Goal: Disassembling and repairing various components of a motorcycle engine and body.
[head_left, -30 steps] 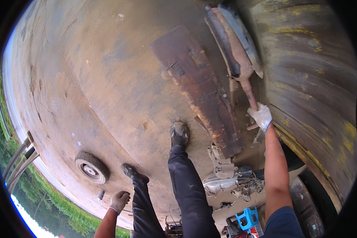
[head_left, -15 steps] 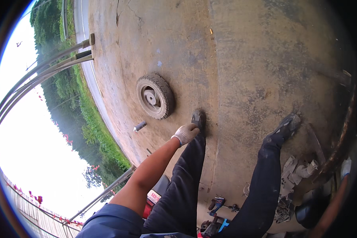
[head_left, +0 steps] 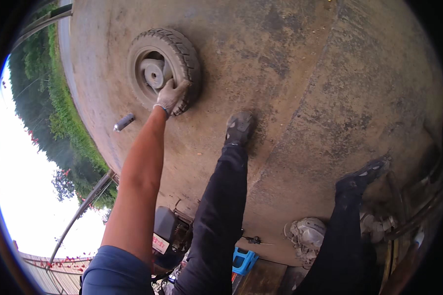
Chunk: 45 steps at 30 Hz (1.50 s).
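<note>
My left hand (head_left: 171,96), in a pale knit glove, grips the near edge of a dusty wheel (head_left: 154,73). The wheel stands on its knobbly tyre, its hub side turned to the left. The thumb side of the hand lies by the rim, and the other fingers reach over the tread. My right hand (head_left: 419,239), also in a white glove, shows only in part at the right rim of the view. It is beside a dark curved bar, and its fingers are hidden. A grey cylinder (head_left: 124,123) lies on the ground left of my left forearm.
My feet stand apart on stained concrete (head_left: 300,128). Behind my legs are a blue plastic stool (head_left: 244,260), a small dark machine (head_left: 179,231) and a whitish heap of parts (head_left: 307,236). A grass verge and trees (head_left: 64,113) lie beyond the left edge.
My left hand has reached forward from near my left shoe and taken hold of the wheel. The view has shifted, bringing the wheel nearer. My right hand shows less than before.
</note>
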{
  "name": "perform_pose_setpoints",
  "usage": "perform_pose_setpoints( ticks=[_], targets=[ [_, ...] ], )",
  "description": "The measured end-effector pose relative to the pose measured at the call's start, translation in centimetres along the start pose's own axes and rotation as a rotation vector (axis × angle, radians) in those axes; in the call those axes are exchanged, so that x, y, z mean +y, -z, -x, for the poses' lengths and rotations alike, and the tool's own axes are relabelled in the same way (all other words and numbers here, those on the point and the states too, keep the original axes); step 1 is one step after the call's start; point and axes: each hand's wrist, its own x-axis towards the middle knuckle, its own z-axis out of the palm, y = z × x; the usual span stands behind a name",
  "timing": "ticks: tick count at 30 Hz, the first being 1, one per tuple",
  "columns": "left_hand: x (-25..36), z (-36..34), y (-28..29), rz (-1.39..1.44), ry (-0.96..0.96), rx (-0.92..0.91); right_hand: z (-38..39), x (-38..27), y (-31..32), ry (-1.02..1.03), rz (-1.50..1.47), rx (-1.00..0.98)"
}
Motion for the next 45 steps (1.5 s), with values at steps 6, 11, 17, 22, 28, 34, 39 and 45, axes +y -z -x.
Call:
perform_pose_setpoints(
  ticks=[6, 11, 17, 22, 28, 34, 39, 45],
  targets=[
    [-3.1, -6.3, -2.3, 0.508, 0.056, -0.175, 6.0, -3.9, 4.4, -0.557, -1.066, 0.015],
    [1.9, -5.1, 1.1, 0.924, -0.015, -0.271, 9.4, -4.2, 3.0, -0.517, -1.043, -0.021],
    [21.9, 12.8, 3.9, 0.65, -0.03, 0.076, 12.3, 0.2, -8.1, -0.585, -1.19, -0.039],
    [45.5, 26.9, -7.4, 0.235, -0.293, -0.637, 15.4, -0.6, -11.8, -0.643, -1.535, -0.107],
    [57.0, 36.6, -23.6, -0.315, -0.69, -0.6, 20.8, -1.9, -9.6, -0.67, -1.547, -0.139],
    [61.7, 39.9, -36.4, -0.295, -0.682, -0.543, 23.4, -8.5, -7.4, -0.663, -1.741, -0.069],
    [61.9, 38.0, -38.8, -0.168, -0.668, -0.614, 23.1, -13.3, -4.6, -0.688, -1.761, -0.023],
    [52.5, 36.9, -30.4, -0.129, -0.886, -0.58, 19.5, -16.7, 3.2, -0.545, -1.689, 0.149]
  ],
)
